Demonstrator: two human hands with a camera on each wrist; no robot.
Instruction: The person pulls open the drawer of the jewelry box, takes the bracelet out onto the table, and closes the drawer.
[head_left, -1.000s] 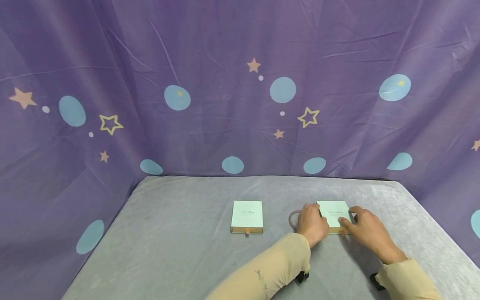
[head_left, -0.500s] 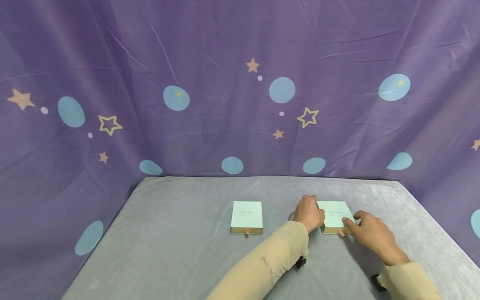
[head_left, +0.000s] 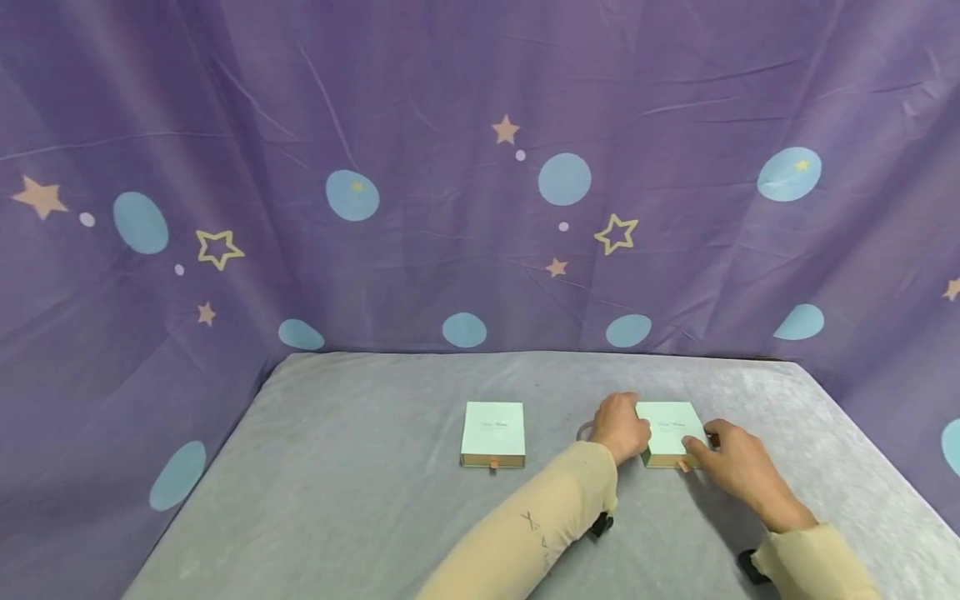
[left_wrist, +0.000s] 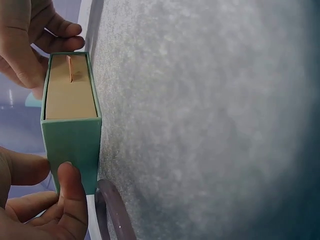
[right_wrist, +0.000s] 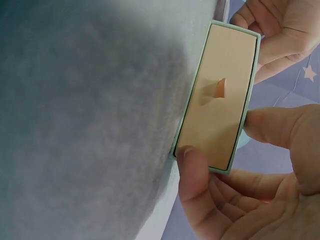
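Observation:
A mint-green drawer box (head_left: 669, 422) lies on the right part of the table, its beige front and small orange pull tab (right_wrist: 220, 88) facing the person. My left hand (head_left: 619, 427) is at its left side; in the left wrist view the thumb rests at the top edge and a fingertip presses the side wall. My right hand (head_left: 738, 467) grips the right side, thumb at the top edge, other fingers curled at the side and one fingertip on the front's corner. A second, similar box (head_left: 493, 429) lies further left, untouched. A purplish ring-shaped thing (left_wrist: 119, 212) shows beside my left hand, partly hidden.
Grey cloth (head_left: 337, 475) covers the table. Behind it hangs a purple curtain (head_left: 435, 233) with printed stars and blue circles, meeting the table's back edge.
My left hand has slid a little away from the person along the box's left side, exposing more of that box's front. My right hand has shifted slightly; both boxes are nearly in place.

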